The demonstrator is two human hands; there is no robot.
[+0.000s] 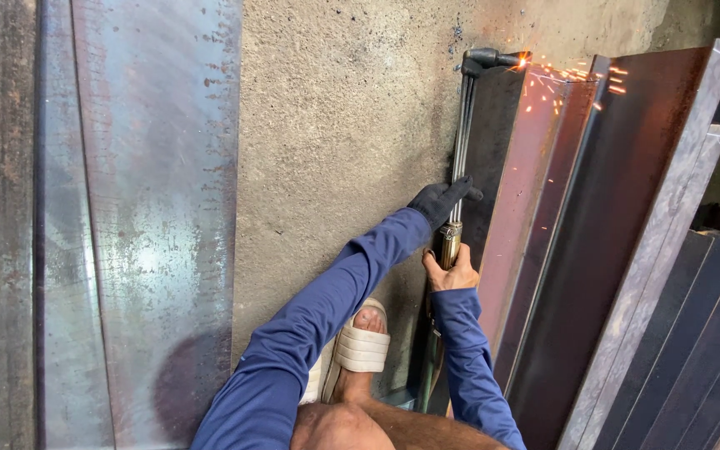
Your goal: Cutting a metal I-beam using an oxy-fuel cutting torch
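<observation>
Down at floor level, between my knee and the stack of rusty steel, I have the cutting torch [462,142] in both hands. My right hand [452,271], bare, is wrapped shut around the brass handle at the near end. My left hand [442,200], in a dark glove, is closed loosely round the paired tubes a little further up, one finger lying out along them. From there the tubes run away from me to the bent head, whose tip touches or sits just off the top edge of the angle iron [535,208], where orange sparks [572,83] scatter to the right.

I'd judge the torch stiff and fairly light but long, so its far end wants to wander. Two holds spaced apart, as now, suit it best: the handle for control, the tubes for steadying. The head and nearby metal will be hot, so I would keep my hands well back. The angle iron looks heavy, rigid and rough with rust, leaning among other long sections [677,250] against the concrete wall [335,125].

My sandalled foot [362,342] rests on the concrete just left of the handle, near my right hand. A wide steel plate [152,208] lies well apart to the left.
</observation>
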